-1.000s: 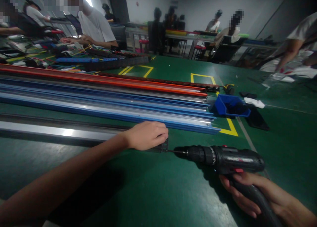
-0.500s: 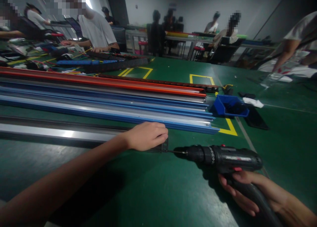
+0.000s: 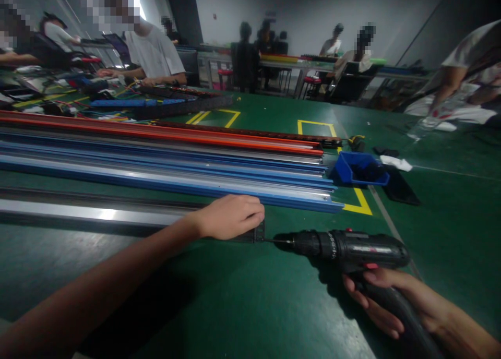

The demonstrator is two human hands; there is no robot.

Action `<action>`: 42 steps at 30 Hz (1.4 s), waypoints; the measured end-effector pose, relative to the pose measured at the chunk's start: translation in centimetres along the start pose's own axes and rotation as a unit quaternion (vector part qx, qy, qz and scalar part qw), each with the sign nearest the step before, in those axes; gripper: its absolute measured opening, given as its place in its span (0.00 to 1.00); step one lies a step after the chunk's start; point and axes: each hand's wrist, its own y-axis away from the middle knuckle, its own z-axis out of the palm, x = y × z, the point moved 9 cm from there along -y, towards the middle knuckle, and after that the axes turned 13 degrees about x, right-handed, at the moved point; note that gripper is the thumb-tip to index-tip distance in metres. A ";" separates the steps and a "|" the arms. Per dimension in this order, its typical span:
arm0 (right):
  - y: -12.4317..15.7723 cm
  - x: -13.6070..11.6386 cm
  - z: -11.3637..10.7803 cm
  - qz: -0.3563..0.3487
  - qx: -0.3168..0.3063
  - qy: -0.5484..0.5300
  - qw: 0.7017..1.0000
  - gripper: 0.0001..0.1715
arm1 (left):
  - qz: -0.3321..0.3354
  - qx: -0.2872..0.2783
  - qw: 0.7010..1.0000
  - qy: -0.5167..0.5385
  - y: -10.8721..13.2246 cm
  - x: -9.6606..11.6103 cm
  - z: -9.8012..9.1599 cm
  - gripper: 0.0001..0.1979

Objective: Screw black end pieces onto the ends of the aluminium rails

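My left hand (image 3: pixel 234 216) is closed over the right end of a long black and silver metal profile (image 3: pixel 97 213), where a small black end cap (image 3: pixel 259 232) shows past the fingers. In my right hand (image 3: pixel 385 301) is a black cordless drill (image 3: pixel 348 247), lying on its side and gripped by its handle. Its thin bit points left and its tip meets the end cap's lower part. My thumb rests near the red switch. Whether the bit sits in a screw is too small to tell.
Behind the profile lie several blue profiles (image 3: pixel 235 187) and orange ones (image 3: pixel 219 135). A blue bin (image 3: pixel 362 168) stands beyond their right ends, near a white scrap (image 3: pixel 396 163). Yellow tape marks the green table (image 3: pixel 274 307). Across it, a person in a white shirt (image 3: pixel 156 51) handles wires.
The view has shifted slightly, so things appear a little further left. My hands, the drill and the end cap keep the same positions relative to each other.
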 end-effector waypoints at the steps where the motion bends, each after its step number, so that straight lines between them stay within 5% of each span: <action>1: 0.0 -0.1 0.0 0.000 0.001 0.000 1.000 0.20 | -0.001 0.000 1.000 0.001 0.0 0.0 0.0 0.17; 42: 0.4 0.2 -0.6 0.010 0.058 -0.005 0.998 0.19 | -0.003 -0.001 1.000 0.002 -0.1 -0.1 0.1 0.18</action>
